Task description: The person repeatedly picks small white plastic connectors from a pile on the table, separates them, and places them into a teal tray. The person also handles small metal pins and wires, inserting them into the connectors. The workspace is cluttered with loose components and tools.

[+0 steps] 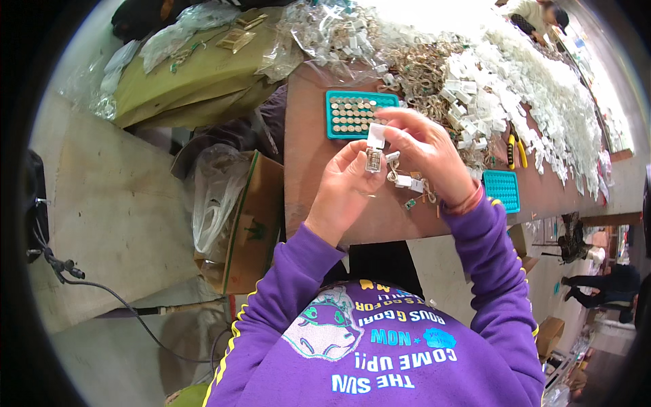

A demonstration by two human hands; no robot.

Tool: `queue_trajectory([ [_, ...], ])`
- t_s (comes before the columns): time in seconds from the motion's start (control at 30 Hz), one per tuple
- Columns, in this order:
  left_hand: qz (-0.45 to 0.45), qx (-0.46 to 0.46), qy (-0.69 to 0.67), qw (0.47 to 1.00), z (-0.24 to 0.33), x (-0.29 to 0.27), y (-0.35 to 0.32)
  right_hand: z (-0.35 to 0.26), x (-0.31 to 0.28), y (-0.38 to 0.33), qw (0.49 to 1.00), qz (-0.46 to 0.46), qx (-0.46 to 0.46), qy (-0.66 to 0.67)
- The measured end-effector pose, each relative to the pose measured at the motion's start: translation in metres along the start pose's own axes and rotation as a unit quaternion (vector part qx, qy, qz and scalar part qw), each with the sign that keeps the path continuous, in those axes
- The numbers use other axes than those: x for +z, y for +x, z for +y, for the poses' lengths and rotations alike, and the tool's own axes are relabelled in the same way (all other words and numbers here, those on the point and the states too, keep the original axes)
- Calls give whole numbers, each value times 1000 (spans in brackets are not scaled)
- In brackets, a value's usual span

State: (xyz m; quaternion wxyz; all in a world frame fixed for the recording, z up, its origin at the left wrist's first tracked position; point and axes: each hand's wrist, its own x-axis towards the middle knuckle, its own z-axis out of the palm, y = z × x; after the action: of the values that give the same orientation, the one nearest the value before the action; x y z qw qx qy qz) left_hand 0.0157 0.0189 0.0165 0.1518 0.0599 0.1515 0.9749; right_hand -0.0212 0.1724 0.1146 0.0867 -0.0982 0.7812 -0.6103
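Centrally, fingers: both sets meet over the brown workbench [319, 197], above its near edge.
Left hand [342, 186]: fingers closed round a small clear component [373, 160], pinched between thumb and fingertips.
Right hand [427, 152]: fingertips grasping a small white plastic cap [376, 136], held touching the top of the clear component.
Beneath the hands: loose white plastic pieces [407, 181] with thin wires, lying on the bench.
Behind the hands: teal tray [332, 112] with rows of small metal parts.
Right of the hands: second teal tray [502, 188]; yellow-handled pliers [517, 150].
Further back: heap of white plastic parts [529, 88].
Left, off the bench: cardboard box [261, 217] with a clear plastic bag [217, 203].
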Motion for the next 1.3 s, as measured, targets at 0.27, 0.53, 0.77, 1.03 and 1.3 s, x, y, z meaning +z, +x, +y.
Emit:
queue_trajectory([
  [0.27,51,-18,-12,998,-1,1,5,32,29,-3,893,151,-342,-249],
  [0.53,44,52,201,977,-1,-8,3,35,33,-7,926,158,-274,-206],
  [0.77,42,7,-45,998,-3,-3,2,33,8,6,826,-40,-464,-319],
  [1.03,46,-24,-56,997,-7,-12,5,39,8,8,768,-12,-493,-410],
  [1.3,-30,-47,-71,996,-6,-23,5,35,7,6,787,-5,-491,-374],
])
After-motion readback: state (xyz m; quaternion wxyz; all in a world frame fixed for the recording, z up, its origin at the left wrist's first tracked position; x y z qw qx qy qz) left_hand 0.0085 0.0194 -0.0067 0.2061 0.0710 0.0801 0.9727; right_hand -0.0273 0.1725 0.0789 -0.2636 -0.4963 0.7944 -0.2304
